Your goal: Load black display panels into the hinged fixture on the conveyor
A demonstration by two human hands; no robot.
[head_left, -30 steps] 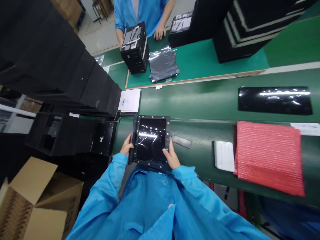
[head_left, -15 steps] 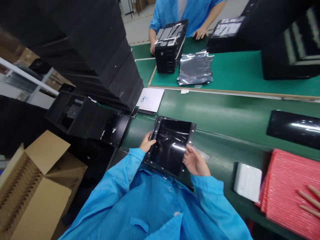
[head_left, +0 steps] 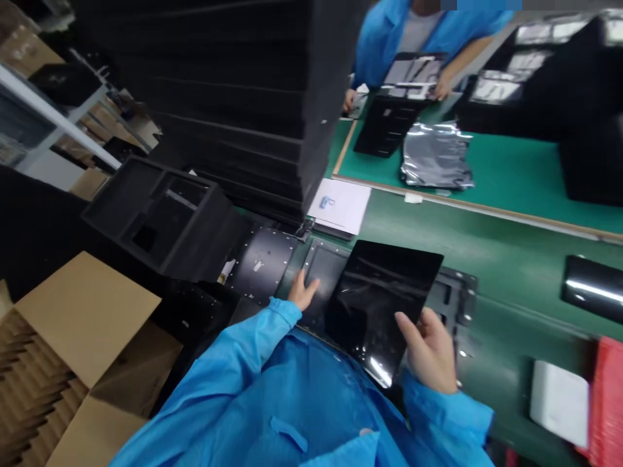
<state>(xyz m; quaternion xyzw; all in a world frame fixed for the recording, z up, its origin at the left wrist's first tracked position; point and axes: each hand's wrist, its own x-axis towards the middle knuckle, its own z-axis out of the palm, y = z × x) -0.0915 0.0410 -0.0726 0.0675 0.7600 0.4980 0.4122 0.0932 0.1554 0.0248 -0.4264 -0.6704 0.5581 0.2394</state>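
A glossy black panel (head_left: 382, 295) is lifted and tilted above a black frame with screw holes (head_left: 450, 292) that lies on the green belt (head_left: 511, 259). My right hand (head_left: 431, 350) grips the panel's lower right edge, thumb on top. My left hand (head_left: 304, 292) rests with fingers spread on the frame's left part (head_left: 324, 266), beside the panel. Both sleeves are bright blue.
A tall stack of black foam trays (head_left: 233, 97) rises at left, with a black foam insert (head_left: 165, 217) and an open cardboard box (head_left: 73, 363) below it. A white sheet (head_left: 341, 204), silver bags (head_left: 435, 155), a white pad (head_left: 559, 402) and another person (head_left: 413, 39) lie beyond.
The glossy panel has come up off the frame in my right hand. My left hand moved onto the frame. The camera swung left and the red wrap slid almost out of view.
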